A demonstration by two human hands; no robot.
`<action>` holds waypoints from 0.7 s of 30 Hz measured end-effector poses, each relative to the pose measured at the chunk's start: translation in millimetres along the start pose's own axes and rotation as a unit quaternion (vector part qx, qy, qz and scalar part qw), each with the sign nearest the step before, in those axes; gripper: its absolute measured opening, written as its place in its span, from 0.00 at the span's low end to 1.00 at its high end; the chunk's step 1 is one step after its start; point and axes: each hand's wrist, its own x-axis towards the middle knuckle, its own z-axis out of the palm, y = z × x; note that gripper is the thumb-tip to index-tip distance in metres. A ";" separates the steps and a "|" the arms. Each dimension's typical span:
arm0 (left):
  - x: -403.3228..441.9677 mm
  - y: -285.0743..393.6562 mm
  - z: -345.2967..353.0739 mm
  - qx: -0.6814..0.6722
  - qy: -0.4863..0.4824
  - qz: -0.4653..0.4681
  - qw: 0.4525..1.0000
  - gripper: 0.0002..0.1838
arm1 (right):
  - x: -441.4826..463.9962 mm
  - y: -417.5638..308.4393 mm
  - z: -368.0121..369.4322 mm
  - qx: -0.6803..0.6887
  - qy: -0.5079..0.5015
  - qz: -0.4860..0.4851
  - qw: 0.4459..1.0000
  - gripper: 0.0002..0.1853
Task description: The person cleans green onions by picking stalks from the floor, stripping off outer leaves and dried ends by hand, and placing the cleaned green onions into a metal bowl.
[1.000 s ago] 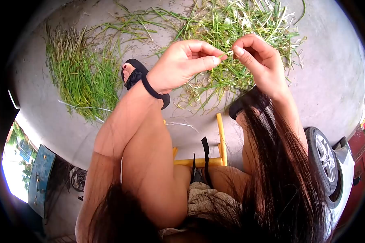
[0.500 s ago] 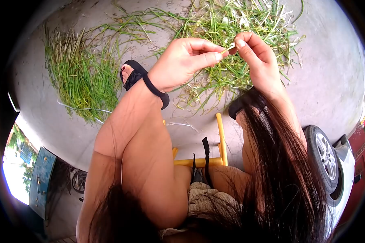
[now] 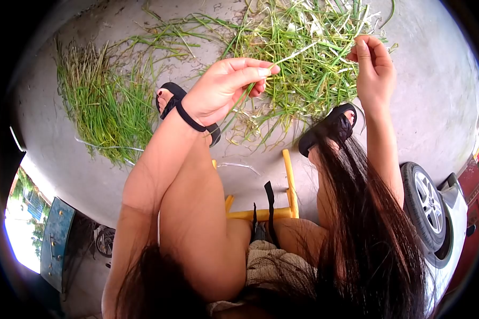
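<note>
Between the thumb and fingers of my left hand (image 3: 229, 82) is a long, thin green stalk (image 3: 295, 54). Its pale end points up and to the right, and its green blade trails below the palm. My right hand (image 3: 377, 72) is apart from it, up and to the right, thumb pressed to the fingertips. Whatever those fingers pinch, if anything, is too small to make out. Beneath both hands lies a loose, tangled heap of green and pale stalks (image 3: 308, 80). A neater pile of similar stalks (image 3: 106, 101) lies on the floor at left.
My sandalled feet stand beside the heap, the left sandal (image 3: 170, 98) and the right sandal (image 3: 327, 130). A yellow stool frame (image 3: 290, 181) is under me. A pale strip (image 3: 239, 166) lies on the concrete floor (image 3: 431, 106). At right is a car wheel (image 3: 423, 207).
My right hand has moved right, away from my left hand, with its fingers still pinched. The left hand has shifted slightly left and down, keeping the stalk, whose pale end now shows.
</note>
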 end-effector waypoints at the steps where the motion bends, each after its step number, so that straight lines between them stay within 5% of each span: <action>1: 0.2 0.2 0.9 -0.001 0.003 -0.003 1.000 0.14 | -1.7 -3.9 -0.2 -0.035 -0.004 -0.019 0.999 0.06; 4: 1.4 0.5 3.3 -0.010 -0.006 -0.006 1.000 0.14 | -1.6 -21.4 8.9 -0.205 -0.051 -0.253 0.944 0.09; 8: 1.4 2.0 5.7 -0.009 -0.006 -0.015 1.000 0.14 | 3.3 -24.2 19.2 -0.249 -0.166 -0.352 0.887 0.09; 12: 0.9 6.3 8.0 0.025 -0.023 -0.034 0.999 0.13 | -5.5 -28.8 21.7 -0.160 -0.241 -0.212 0.933 0.07; 18: 4.8 7.6 15.6 0.180 -0.008 -0.014 0.983 0.12 | -9.7 -36.2 26.1 -0.149 -0.250 -0.230 0.929 0.05; 21: 3.7 7.8 17.0 0.154 -0.004 -0.002 0.988 0.11 | -11.6 -43.2 25.2 -0.130 -0.257 -0.141 0.947 0.04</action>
